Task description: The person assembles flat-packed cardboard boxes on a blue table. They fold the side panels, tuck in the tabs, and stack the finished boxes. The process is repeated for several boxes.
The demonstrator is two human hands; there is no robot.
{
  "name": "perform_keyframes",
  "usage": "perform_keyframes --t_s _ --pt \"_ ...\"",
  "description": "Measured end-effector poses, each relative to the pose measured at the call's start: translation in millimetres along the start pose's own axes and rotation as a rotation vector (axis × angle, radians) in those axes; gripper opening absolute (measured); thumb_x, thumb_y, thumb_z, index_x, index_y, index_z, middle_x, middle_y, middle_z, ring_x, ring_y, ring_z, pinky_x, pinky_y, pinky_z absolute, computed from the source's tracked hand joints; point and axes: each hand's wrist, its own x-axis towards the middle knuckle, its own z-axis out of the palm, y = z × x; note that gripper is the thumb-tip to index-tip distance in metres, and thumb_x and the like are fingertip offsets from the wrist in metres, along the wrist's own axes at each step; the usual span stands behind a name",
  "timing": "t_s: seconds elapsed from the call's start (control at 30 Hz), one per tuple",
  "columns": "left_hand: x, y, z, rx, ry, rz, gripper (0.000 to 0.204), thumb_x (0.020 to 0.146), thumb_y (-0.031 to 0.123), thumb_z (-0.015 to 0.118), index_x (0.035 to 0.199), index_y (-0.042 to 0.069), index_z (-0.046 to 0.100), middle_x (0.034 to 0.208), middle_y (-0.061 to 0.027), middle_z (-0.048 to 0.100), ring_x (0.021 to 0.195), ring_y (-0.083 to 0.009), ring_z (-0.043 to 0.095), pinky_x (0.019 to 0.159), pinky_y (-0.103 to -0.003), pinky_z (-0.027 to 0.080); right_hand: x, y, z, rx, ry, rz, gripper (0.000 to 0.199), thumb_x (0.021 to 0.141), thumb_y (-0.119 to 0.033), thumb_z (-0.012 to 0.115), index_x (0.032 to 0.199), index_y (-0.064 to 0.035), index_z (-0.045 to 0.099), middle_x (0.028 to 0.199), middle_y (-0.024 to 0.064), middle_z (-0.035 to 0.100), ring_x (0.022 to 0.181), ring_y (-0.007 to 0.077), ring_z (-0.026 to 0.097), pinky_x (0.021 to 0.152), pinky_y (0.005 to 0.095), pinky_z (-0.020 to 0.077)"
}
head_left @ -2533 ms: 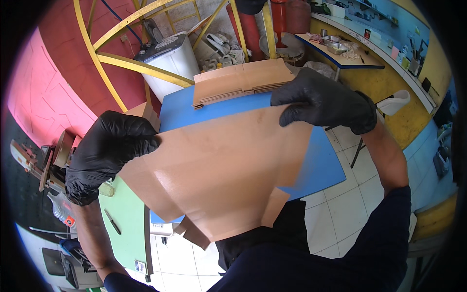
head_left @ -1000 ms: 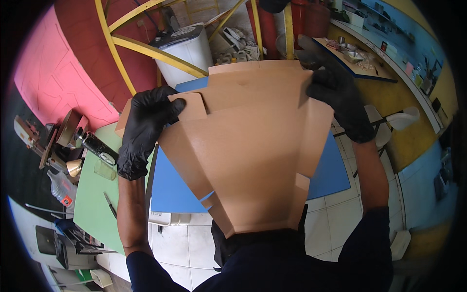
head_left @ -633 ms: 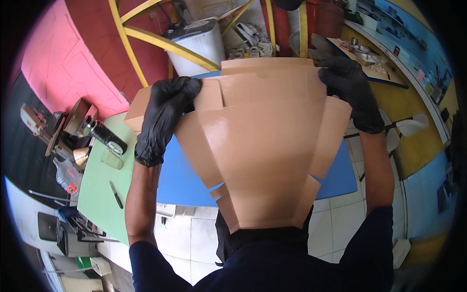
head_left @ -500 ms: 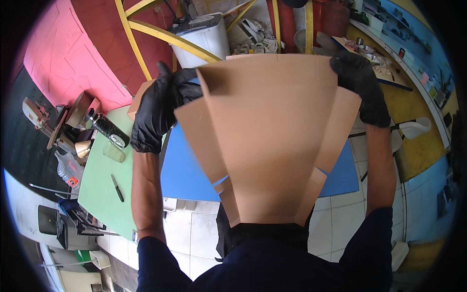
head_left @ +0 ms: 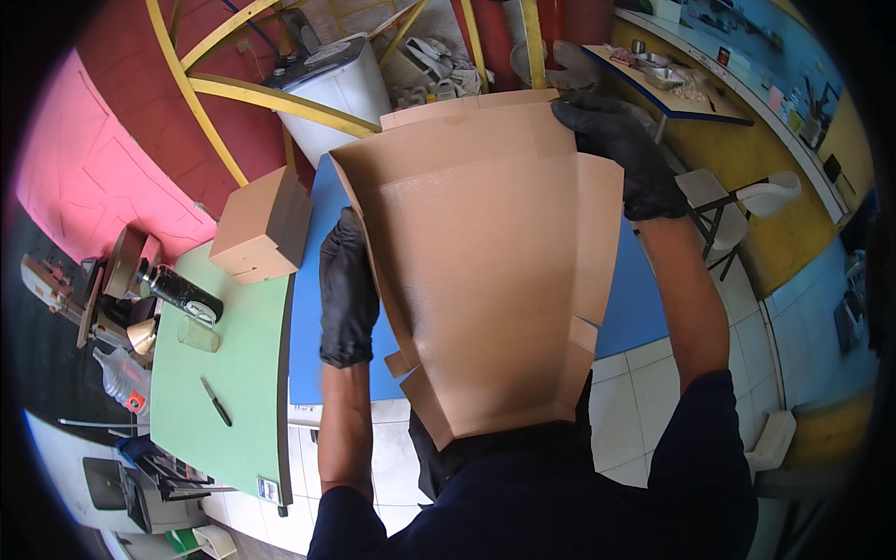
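A brown cardboard box blank [head_left: 476, 271] with slit side flaps is held up in front of my body, its lower edge against my dark clothing. My right hand [head_left: 621, 149], in a black glove, is closed on its upper right corner, with some fingers hidden behind it. At the left side flap, my black-gloved left hand [head_left: 349, 289] holds on from outside, fingers upward and partly hidden by the cardboard. Behind the blank lies a blue table top [head_left: 317, 308]. A closed cardboard box [head_left: 261, 224] stands farther left.
On the green table [head_left: 247, 345] at left are a knife [head_left: 217, 403], a clear glass [head_left: 198, 334] and a black bottle [head_left: 182, 291]. A yellow metal frame [head_left: 280, 101] and a white bin [head_left: 338, 93] stand beyond. A chair [head_left: 728, 205] is at right.
My left hand has moved down from the upper left corner to the left side flap, which now stands more upright. The blank has shifted left in view, and the closed box has come into fuller view.
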Motion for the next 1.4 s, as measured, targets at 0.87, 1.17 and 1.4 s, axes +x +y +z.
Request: perform_keyframes --t_s 0.87,1.17,1.4 --pt "-9.5 4.8 15.0 -0.036 0.162 0.021 0.037 0.110 0.036 0.058 0.121 0.004 0.071 0.110 -0.0028 0.073 0.094 -0.0077 0.064 0.079 -0.025 0.051 -46.7 64.4 38.6 0.163 0.431 -0.248 0.023 0.101 -0.020 0.070 0.100 0.0021 0.074 0.090 0.0042 0.071 0.079 0.0086 0.061 0.069 0.0284 0.0492" --pt "-3.6 -12.6 3.0 0.039 0.243 0.074 0.032 0.105 0.031 0.066 0.098 0.002 0.076 0.084 0.0032 0.070 0.073 -0.0041 0.057 0.067 -0.023 0.047 -50.1 84.4 41.3 -0.046 0.273 -0.155 0.028 0.105 -0.024 0.066 0.111 0.0034 0.072 0.099 0.0072 0.072 0.086 0.0105 0.064 0.075 0.0284 0.0526" --pt "-13.7 -18.5 3.0 -0.141 0.119 -0.109 0.031 0.107 0.031 0.064 0.101 0.002 0.075 0.090 0.0013 0.071 0.080 -0.0055 0.060 0.071 -0.024 0.049 -31.9 97.5 36.8 0.247 0.361 -0.186 0.029 0.104 -0.019 0.067 0.117 0.0064 0.070 0.106 0.0109 0.074 0.094 0.0151 0.070 0.083 0.0325 0.0573"
